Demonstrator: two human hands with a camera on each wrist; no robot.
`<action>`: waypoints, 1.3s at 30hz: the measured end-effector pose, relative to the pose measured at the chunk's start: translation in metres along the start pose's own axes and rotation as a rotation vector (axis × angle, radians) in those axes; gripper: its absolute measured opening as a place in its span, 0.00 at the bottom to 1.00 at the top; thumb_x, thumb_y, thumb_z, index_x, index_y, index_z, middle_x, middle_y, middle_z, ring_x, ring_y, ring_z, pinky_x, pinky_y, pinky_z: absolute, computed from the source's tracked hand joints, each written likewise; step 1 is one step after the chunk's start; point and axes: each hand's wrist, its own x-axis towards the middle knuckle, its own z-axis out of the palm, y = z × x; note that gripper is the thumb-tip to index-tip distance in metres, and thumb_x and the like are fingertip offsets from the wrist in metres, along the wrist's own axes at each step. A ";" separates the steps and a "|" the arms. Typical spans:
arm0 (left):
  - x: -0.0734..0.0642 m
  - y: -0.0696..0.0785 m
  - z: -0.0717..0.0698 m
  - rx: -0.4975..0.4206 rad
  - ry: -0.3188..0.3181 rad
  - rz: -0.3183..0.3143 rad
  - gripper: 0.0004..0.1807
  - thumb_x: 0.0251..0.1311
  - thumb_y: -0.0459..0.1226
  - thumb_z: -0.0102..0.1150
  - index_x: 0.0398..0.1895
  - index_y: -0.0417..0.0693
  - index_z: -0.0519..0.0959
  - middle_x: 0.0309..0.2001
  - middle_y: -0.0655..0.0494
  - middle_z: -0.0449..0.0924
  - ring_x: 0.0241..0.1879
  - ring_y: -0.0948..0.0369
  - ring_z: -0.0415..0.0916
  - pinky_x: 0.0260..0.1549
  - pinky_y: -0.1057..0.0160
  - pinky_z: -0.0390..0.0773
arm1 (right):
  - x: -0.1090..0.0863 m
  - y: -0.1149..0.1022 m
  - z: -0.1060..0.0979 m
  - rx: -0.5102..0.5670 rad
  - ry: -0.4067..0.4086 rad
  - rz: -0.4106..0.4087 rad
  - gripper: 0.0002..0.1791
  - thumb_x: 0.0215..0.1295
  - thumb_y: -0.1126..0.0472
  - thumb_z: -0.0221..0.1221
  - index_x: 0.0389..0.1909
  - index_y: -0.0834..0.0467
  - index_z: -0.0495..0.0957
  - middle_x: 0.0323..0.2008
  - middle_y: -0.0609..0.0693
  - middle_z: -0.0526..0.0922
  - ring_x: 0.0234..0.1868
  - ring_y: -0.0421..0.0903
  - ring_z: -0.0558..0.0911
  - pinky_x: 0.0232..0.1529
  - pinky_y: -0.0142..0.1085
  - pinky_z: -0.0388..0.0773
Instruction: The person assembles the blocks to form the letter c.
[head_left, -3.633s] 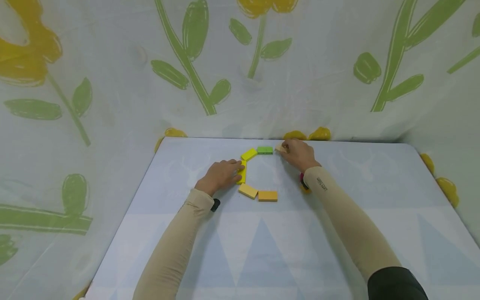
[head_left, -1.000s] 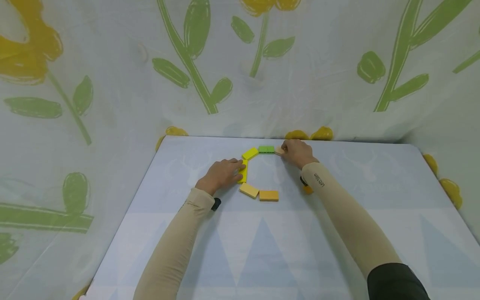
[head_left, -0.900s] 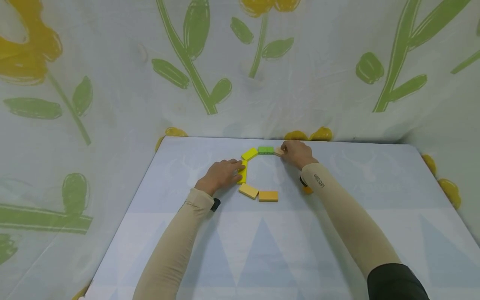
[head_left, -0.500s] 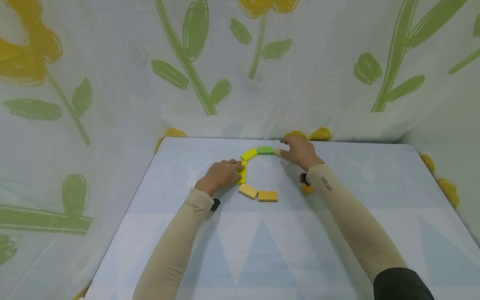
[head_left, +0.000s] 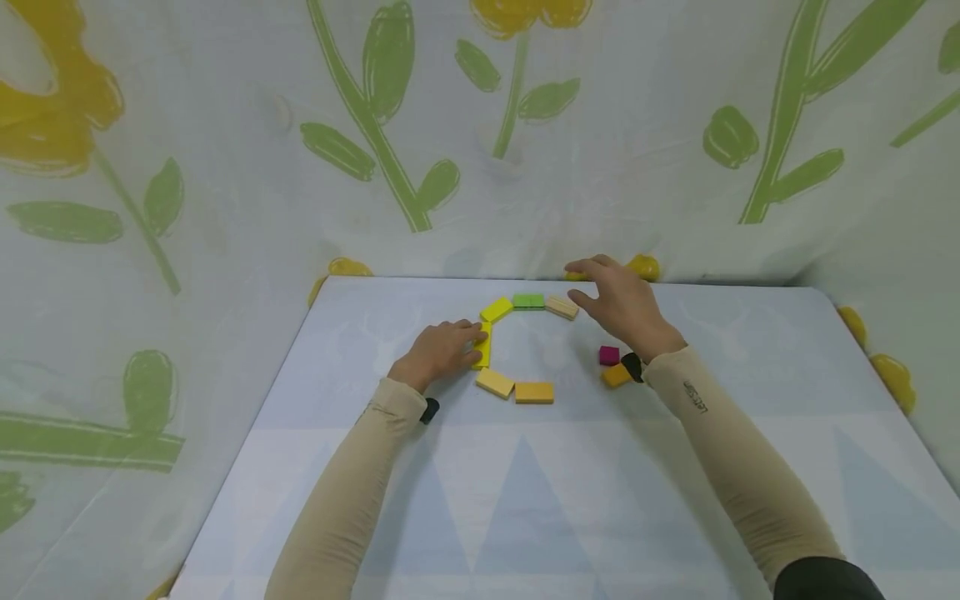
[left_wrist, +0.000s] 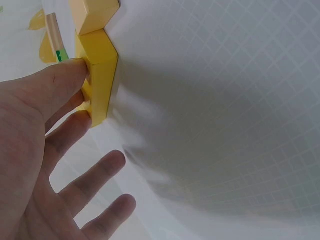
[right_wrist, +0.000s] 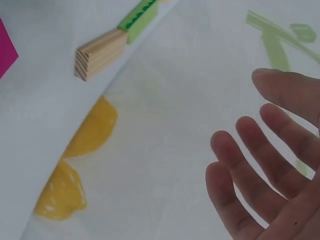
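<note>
My left hand (head_left: 441,354) rests its thumb and fingertips on a bright yellow block (head_left: 485,354), with the other fingers spread in the left wrist view. That yellow block (left_wrist: 102,75) lies flat and touches a pale yellow block (left_wrist: 95,12). My right hand (head_left: 626,304) is raised, fingers apart and holding nothing. Left of it lies a plain wooden block (head_left: 562,307), end to end with a green block (head_left: 528,302). Another yellow block (head_left: 497,310) continues the curve between the green one and my left hand. In the right wrist view, the wooden block (right_wrist: 102,52) shows striped grain.
A pale yellow block (head_left: 495,383) and an orange block (head_left: 534,392) form the curve's near side. A magenta block (head_left: 609,356) and another orange block (head_left: 617,376) lie by my right wrist. Behind the table's far edge (head_left: 450,277) hangs a flower-printed cloth (head_left: 637,125).
My right hand set the wooden block against the green block, let it go, and moved up and right. The magenta block came into view. My left hand stayed on the yellow block.
</note>
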 end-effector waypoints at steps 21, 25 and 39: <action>-0.002 0.000 0.000 -0.013 0.009 -0.001 0.25 0.74 0.48 0.55 0.71 0.56 0.73 0.73 0.51 0.68 0.67 0.48 0.70 0.64 0.45 0.71 | -0.054 -0.012 -0.039 0.039 0.343 -0.303 0.31 0.61 0.66 0.71 0.66 0.51 0.76 0.60 0.49 0.79 0.47 0.51 0.84 0.28 0.42 0.81; -0.002 0.000 0.000 -0.013 0.009 -0.001 0.25 0.74 0.48 0.55 0.71 0.57 0.73 0.72 0.51 0.68 0.67 0.48 0.70 0.63 0.46 0.71 | -0.063 -0.008 -0.041 0.040 0.366 -0.329 0.32 0.59 0.69 0.71 0.65 0.53 0.77 0.60 0.50 0.80 0.51 0.50 0.82 0.36 0.46 0.83; -0.001 0.000 0.000 -0.007 0.010 -0.005 0.25 0.75 0.48 0.54 0.72 0.57 0.73 0.72 0.51 0.68 0.66 0.48 0.71 0.63 0.46 0.72 | -0.087 0.018 -0.038 -0.050 0.259 -0.338 0.37 0.52 0.68 0.76 0.65 0.56 0.76 0.61 0.55 0.78 0.58 0.54 0.79 0.52 0.53 0.81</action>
